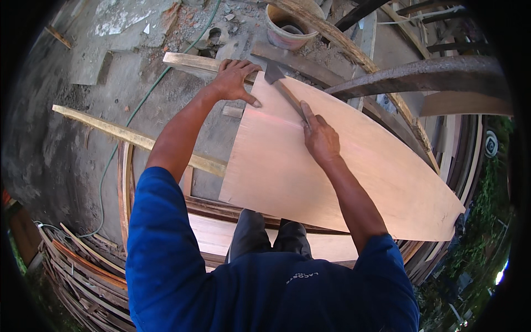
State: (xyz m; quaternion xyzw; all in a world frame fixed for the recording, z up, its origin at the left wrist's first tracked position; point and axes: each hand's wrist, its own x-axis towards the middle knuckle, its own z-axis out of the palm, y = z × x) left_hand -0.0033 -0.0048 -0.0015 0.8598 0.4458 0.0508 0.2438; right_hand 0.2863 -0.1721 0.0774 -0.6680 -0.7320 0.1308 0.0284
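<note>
A large pale plywood board (287,166) lies flat in front of me, its left end square and its far edge slanting down toward the right. My left hand (235,82) rests at the board's far left corner, fingers spread and thumb on the surface. My right hand (322,135) is closed around the wooden handle of a hatchet-like tool (289,98). Its dark, flared metal blade lies over the board's far edge, a little right of my left hand. Whether the blade touches the wood I cannot tell.
Two wooden beams (110,126) stick out leftward from under the board. A dirty bucket (293,27) stands beyond it. Curved dark timbers (431,76) cross at the right. A green hose (145,99) runs along the floor. Bundled wood strips (83,282) lie at lower left.
</note>
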